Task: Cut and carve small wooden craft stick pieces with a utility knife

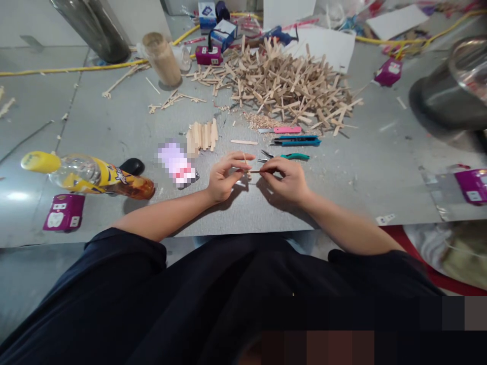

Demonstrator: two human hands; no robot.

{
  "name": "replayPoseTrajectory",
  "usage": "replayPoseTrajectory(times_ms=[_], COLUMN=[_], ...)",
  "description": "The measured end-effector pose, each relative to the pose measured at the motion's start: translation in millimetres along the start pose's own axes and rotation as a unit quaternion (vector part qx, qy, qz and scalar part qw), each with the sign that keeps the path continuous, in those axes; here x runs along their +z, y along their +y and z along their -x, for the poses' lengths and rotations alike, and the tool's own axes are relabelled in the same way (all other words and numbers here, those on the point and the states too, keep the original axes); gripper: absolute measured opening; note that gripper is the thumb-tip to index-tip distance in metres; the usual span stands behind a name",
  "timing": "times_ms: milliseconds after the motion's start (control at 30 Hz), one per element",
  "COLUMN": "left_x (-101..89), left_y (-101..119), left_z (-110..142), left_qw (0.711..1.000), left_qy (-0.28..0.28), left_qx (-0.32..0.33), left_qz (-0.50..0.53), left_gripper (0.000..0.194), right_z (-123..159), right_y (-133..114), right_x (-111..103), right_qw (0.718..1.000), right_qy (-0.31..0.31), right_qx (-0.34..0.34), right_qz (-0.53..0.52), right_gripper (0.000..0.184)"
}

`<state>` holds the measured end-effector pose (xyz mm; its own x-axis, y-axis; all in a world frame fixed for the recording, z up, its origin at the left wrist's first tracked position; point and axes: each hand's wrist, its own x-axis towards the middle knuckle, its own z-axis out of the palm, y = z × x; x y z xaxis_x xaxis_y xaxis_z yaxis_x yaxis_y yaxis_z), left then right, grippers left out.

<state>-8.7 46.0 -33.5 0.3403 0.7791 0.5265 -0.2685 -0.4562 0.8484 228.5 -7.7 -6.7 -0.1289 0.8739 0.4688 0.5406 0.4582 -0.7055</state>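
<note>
My left hand (224, 177) is closed with its fingertips on a small, pale wooden stick (245, 161) that stands roughly upright. Between the thumb and forefinger of my right hand (285, 177) is one end of a thin dark brown stick (254, 171). Its other end reaches the pale wood at my left fingertips; whether the two are joined I cannot tell. Just beyond my right hand lie green-handled pliers (296, 157), a blue utility knife (299, 140) and a pink-handled knife (287, 130). A single craft stick (244, 142) rests beyond my left hand.
A large heap of craft sticks (289, 81) covers the back middle. Left of my hands are a row of sticks (203, 135), a blurred phone (177, 162) and a tilted drink bottle (99, 175). A wooden jar (163, 61) stands behind; a dark metal container (449, 91) is at right.
</note>
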Motion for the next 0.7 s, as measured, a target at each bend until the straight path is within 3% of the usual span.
replayPoseTrajectory(times_ms=[167, 300, 467, 600, 700], left_x=[-0.8, 0.6, 5.7, 8.1, 8.6], left_y=[-6, -11, -7, -4, -4], left_z=[1, 5, 11, 13, 12], left_qw=[0.997, 0.989, 0.988, 0.988, 0.987], left_qy=[0.071, 0.120, 0.119, 0.116, 0.117], left_qx=[0.002, 0.018, 0.010, -0.005, -0.020], left_qz=[-0.043, -0.085, -0.096, -0.101, -0.105], left_gripper=[0.011, 0.018, 0.018, 0.017, 0.015], right_z=[-12, -26, -38, -46, -60], right_y=[6, 31, 83, 110, 122], right_x=[-17, -53, -114, -154, -172], right_qw=[0.995, 0.969, 0.939, 0.921, 0.906], right_qy=[0.077, 0.126, 0.003, 0.004, 0.001], right_qx=[-0.032, -0.086, -0.054, -0.015, 0.012], right_qz=[0.062, 0.195, 0.339, 0.390, 0.423], right_gripper=[0.016, 0.016, 0.019, 0.021, 0.021])
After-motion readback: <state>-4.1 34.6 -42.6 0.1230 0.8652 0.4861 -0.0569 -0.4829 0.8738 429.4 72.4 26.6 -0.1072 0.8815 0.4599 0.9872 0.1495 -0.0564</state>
